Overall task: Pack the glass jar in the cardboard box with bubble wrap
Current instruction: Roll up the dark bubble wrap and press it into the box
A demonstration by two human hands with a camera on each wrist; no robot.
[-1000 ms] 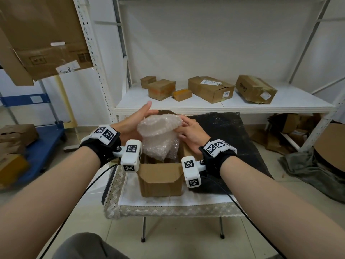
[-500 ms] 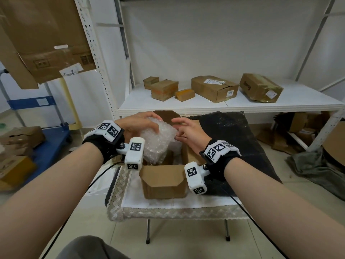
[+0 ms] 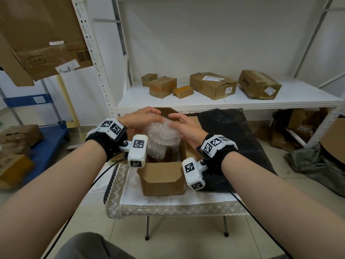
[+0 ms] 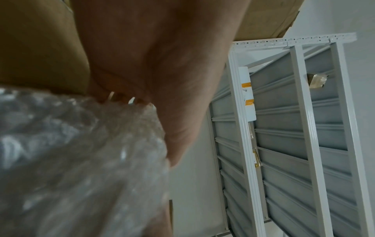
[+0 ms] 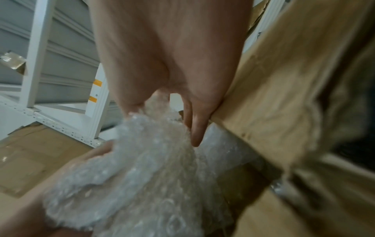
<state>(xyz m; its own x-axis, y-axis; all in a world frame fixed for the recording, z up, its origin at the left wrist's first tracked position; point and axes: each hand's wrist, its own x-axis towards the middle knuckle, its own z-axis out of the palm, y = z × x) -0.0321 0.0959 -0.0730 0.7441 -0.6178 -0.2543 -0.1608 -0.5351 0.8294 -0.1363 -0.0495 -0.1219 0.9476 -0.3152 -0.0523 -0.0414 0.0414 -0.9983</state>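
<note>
A bundle of bubble wrap (image 3: 160, 141) stands upright in the open cardboard box (image 3: 162, 180) on the small table, its top half above the rim. No glass shows through the wrap, so the jar itself is hidden. My left hand (image 3: 143, 118) lies over the bundle's top left with its fingers curled round the wrap. My right hand (image 3: 182, 124) touches the top right with fairly straight fingers. The left wrist view shows the wrap (image 4: 71, 160) against my palm (image 4: 162, 80). In the right wrist view the wrap (image 5: 152, 168) sits below my fingers (image 5: 194, 128), beside a box flap (image 5: 274, 96).
The box stands on a lace-edged cloth (image 3: 168, 208) over a folding table, with a black mat (image 3: 233, 137) to its right. Just behind is a white shelf (image 3: 252, 100) carrying several cardboard boxes (image 3: 212, 85). A blue cart (image 3: 46, 143) stands left; cardboard lies on the floor at right.
The bundle has gone down into the box. My left hand has moved from its side to over its top, and my right hand has followed it down.
</note>
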